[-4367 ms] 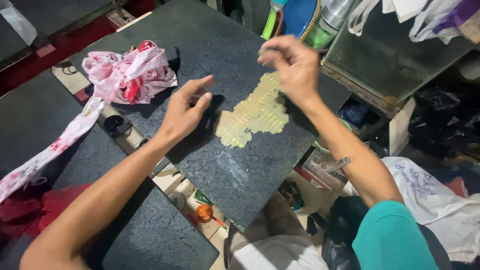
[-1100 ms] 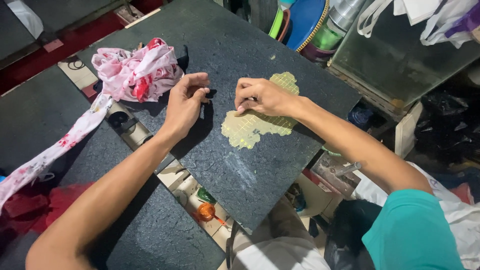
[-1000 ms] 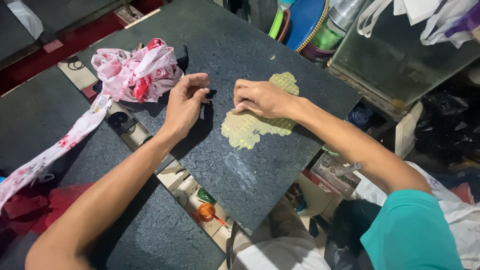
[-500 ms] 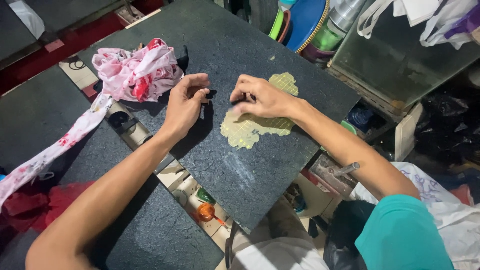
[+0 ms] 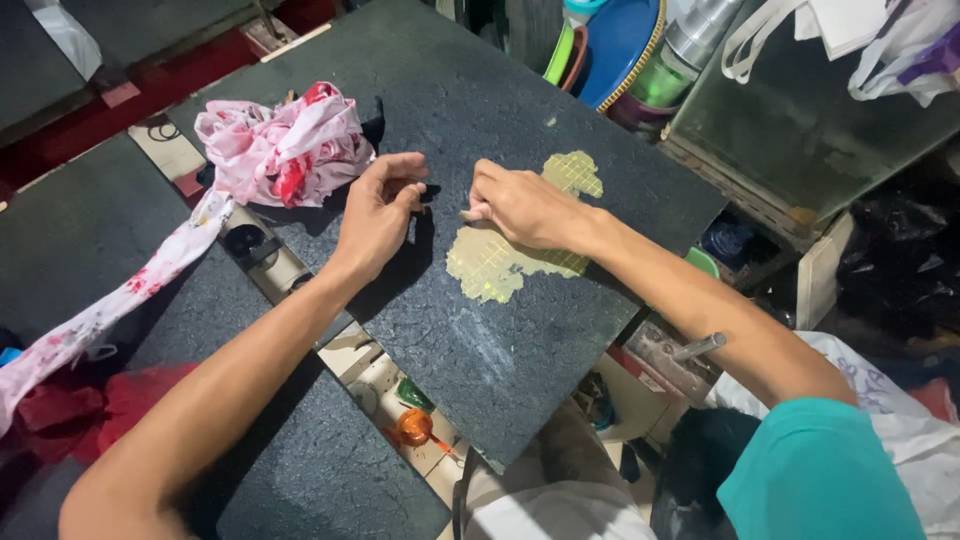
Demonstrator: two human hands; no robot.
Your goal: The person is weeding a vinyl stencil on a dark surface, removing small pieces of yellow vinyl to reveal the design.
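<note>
Both hands rest on the dark stone surface (image 5: 520, 350), close together. The right hand (image 5: 525, 208) lies knuckles-up on a yellow-green gridded patch (image 5: 500, 265), its fingers curled and pinched at the patch's upper left edge; whether they hold a small tool or only press the material is too small to tell. The left hand (image 5: 378, 212) sits just beside it, fingers bent and closed around something small and dark at its fingertips, off the patch.

The patch looks thin and soft, like a flat sheet or film lying flush on the slab. I judge it light, limp and easily torn, so it is best taken by a free edge and peeled low and slowly, with the other hand pressing down what remains. It is irregular in outline, pale yellow with a fine square grid, and reaches from under the right hand toward the slab's far edge, where a smaller lobe shows.

Left of the hands, a crumpled pink-and-red floral cloth (image 5: 280, 150) lies on the slab and trails off across a neighbouring dark slab (image 5: 90, 220). Blue and green plastic dishes (image 5: 610, 50) stand beyond the far edge.
</note>
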